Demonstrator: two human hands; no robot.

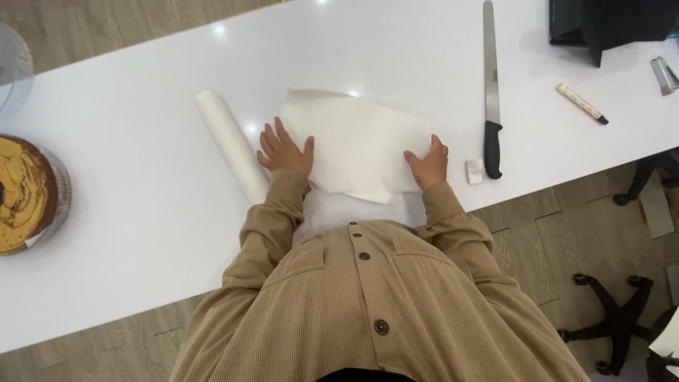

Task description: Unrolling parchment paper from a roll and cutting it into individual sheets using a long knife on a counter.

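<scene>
A sheet of white baking paper point(357, 141) lies on the white table point(141, 212) in front of me, its far edge curling up. My left hand point(284, 150) rests flat with fingers spread on the sheet's left edge. My right hand point(428, 163) presses on the sheet's right edge, fingers curled down. A roll of white paper point(231, 144) lies just left of my left hand, angled away from me.
A long knife with a black handle point(491, 92) lies right of the sheet, a small white block point(474, 171) beside its handle. A marker point(581, 103) and a dark object point(608, 21) sit far right. A brown cake on a stand point(25, 194) is at left.
</scene>
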